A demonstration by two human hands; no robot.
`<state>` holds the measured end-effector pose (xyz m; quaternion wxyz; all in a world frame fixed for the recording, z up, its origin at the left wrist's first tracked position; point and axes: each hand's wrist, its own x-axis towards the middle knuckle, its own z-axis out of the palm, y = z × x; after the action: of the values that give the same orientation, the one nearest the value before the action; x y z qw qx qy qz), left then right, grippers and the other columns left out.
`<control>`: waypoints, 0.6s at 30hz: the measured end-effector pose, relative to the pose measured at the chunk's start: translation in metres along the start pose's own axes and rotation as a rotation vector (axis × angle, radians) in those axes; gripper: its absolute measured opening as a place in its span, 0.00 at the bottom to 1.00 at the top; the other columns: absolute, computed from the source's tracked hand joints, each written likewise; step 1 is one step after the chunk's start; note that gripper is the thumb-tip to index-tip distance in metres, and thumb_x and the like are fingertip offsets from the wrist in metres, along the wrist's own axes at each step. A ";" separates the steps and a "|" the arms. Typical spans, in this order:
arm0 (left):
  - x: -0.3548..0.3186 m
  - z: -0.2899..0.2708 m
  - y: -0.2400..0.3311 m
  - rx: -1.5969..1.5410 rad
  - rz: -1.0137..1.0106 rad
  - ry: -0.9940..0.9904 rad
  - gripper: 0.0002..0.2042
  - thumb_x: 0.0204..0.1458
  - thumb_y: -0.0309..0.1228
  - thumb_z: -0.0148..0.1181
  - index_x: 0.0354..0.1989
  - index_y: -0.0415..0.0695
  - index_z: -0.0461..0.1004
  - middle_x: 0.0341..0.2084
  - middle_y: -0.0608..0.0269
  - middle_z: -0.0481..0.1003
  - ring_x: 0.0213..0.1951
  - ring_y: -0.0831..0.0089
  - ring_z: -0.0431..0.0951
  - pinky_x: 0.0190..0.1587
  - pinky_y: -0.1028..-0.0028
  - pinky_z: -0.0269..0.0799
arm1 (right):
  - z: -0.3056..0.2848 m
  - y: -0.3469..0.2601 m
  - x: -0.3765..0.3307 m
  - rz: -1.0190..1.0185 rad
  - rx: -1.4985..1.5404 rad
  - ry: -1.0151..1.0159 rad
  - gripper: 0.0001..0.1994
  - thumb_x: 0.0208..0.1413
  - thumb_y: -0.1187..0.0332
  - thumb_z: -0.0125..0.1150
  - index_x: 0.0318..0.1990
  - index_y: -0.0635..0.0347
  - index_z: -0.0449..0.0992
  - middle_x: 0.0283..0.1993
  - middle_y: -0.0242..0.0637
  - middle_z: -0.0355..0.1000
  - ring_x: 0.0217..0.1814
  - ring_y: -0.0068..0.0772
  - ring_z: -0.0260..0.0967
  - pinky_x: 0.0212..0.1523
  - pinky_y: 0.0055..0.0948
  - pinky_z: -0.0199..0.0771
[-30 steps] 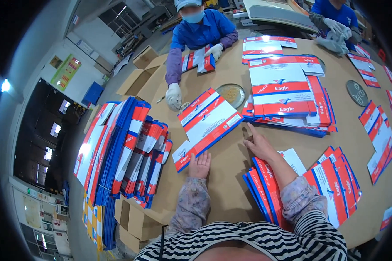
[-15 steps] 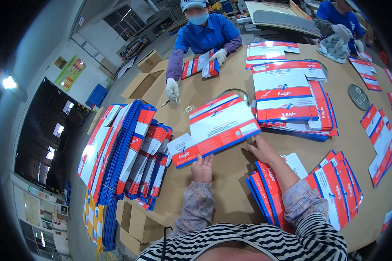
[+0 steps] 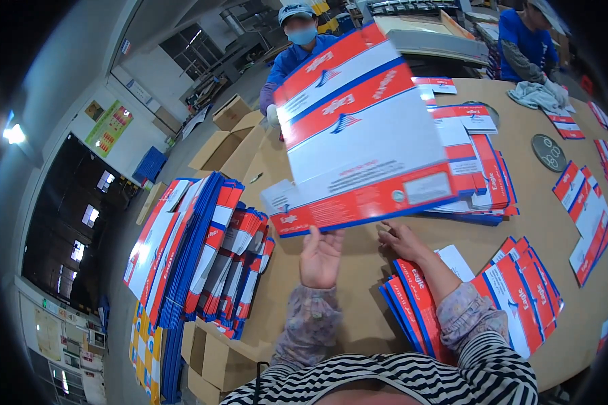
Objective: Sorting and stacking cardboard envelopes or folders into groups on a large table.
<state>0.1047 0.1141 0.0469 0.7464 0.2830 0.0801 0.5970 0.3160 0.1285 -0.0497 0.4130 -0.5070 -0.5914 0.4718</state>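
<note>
On my feed, the left hand (image 3: 322, 260) grips the lower edge of a flat carton (image 3: 375, 145), tilted up above the brown table (image 3: 368, 300); its fingertips slip behind the board, out of my sight. The right hand (image 3: 407, 241) sits just below that edge, fingers loosely parted; whether it touches, I cannot tell. The carton hides most of the co-worker (image 3: 298, 34) opposite and part of a carton stack (image 3: 493, 177). Far co-worker (image 3: 528, 42) partly cut off at top, gloves hard to separate from a grey cloth (image 3: 539, 96). Markings: white lettering on red bands, blue peaked emblems; finer lines blur.
</note>
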 end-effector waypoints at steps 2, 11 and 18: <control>0.009 0.020 -0.002 0.010 0.057 0.033 0.14 0.62 0.31 0.46 0.54 0.42 0.64 0.50 0.58 0.71 0.52 0.66 0.71 0.57 0.64 0.67 | -0.001 -0.020 -0.006 0.159 0.075 -0.088 0.24 0.60 0.60 0.50 0.59 0.66 0.63 0.39 0.51 0.75 0.39 0.36 0.75 0.43 0.32 0.72; 0.041 0.079 0.089 0.666 0.848 -0.046 0.10 0.61 0.27 0.48 0.50 0.42 0.65 0.43 0.61 0.74 0.43 0.75 0.74 0.45 0.76 0.70 | -0.005 -0.004 0.006 0.089 0.441 0.074 0.26 0.61 0.55 0.50 0.57 0.68 0.64 0.41 0.40 0.74 0.39 0.27 0.73 0.36 0.27 0.72; -0.001 0.044 0.078 0.982 0.901 0.158 0.10 0.62 0.30 0.47 0.48 0.40 0.63 0.39 0.63 0.71 0.37 0.81 0.70 0.38 0.80 0.66 | -0.024 -0.012 0.001 0.237 1.008 0.183 0.24 0.62 0.49 0.47 0.52 0.62 0.68 0.46 0.38 0.73 0.44 0.26 0.72 0.39 0.27 0.75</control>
<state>0.0582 0.1084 0.1236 0.2008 0.5511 0.2709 0.7633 0.3367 0.1323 -0.0334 0.5994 -0.3480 -0.1908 0.6951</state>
